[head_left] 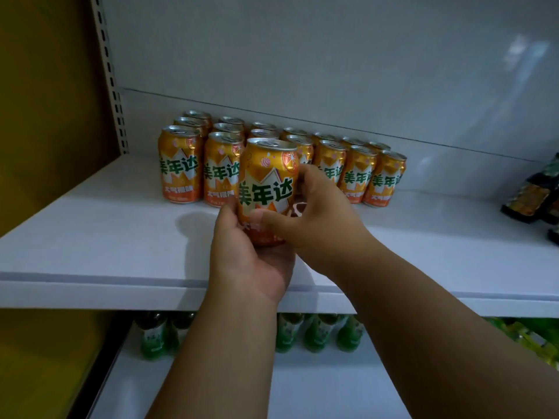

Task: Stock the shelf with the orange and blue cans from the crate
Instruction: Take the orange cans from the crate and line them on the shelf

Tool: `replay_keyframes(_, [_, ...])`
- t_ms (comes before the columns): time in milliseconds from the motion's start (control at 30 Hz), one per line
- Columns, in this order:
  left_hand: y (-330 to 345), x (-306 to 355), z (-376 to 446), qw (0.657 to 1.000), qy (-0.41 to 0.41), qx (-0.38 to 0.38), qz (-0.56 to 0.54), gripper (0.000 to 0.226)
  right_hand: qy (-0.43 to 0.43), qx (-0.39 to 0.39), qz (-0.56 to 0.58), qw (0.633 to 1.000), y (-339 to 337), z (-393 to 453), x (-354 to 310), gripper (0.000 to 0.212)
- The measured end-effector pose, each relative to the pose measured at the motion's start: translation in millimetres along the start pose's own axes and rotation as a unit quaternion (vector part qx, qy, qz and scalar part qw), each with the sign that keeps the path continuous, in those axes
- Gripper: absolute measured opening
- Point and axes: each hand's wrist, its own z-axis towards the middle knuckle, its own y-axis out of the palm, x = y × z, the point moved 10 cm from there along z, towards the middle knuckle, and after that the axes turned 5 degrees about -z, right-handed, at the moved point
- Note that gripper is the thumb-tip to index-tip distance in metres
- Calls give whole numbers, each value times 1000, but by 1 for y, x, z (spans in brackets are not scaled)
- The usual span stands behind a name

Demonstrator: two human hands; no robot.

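Both hands hold one upright orange can above the white shelf: the left hand cups its base, the right hand pinches its side. Rows of matching cans stand just beyond the fingers.

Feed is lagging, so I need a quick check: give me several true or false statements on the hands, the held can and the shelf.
1. Both hands hold one orange can. True: left hand and right hand grip it.
2. The held can is blue. False: it is orange.
3. Orange cans stand in rows on the shelf. True.
4. The lower shelf holds orange cans. False: green bottles stand there.
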Motion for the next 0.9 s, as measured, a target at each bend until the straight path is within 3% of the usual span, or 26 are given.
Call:
replay_keyframes(233, [-22, 14, 7, 988, 110, 104, 10, 59, 45, 67, 33, 996, 1, 47, 43, 48])
replay_keyframes(467, [-18, 43, 24, 972, 182, 97, 116, 53, 43, 68, 9, 997, 20, 74, 58, 54])
replay_keyframes(900, [-22, 42, 34, 984, 122, 74, 105, 70, 43, 71, -35, 996, 28, 92, 67, 49])
